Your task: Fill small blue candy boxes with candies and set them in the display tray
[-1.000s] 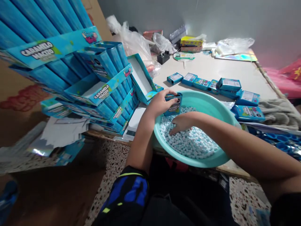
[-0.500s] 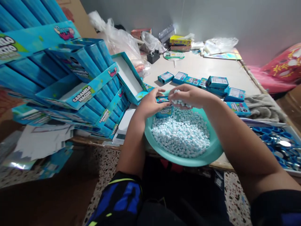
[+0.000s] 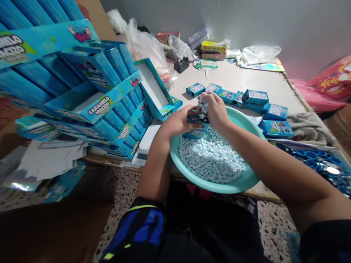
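Observation:
A turquoise basin (image 3: 219,187) holds a heap of small white and pale blue candies (image 3: 211,160). Inside its left rim, my left hand (image 3: 179,122) is wrapped round a blue candy box (image 3: 196,132) marked "Caramelo Macizo". Directly above that box, my right hand (image 3: 215,109) is cupped round a handful of candies (image 3: 203,107), which sit over the box top. The fingers of the right hand are partly hidden behind the candies.
Several blue boxes (image 3: 256,96) lie on the white table (image 3: 233,76) beyond the basin. Display cartons (image 3: 101,106) are stacked at left, near a white scale (image 3: 149,138). At right are a grey cloth (image 3: 307,128) and a tray of blue-rimmed caps (image 3: 326,162).
My right hand has moved left and tilted, bringing its candies over the top of the box. My left hand keeps its hold on the box. The view has shifted slightly.

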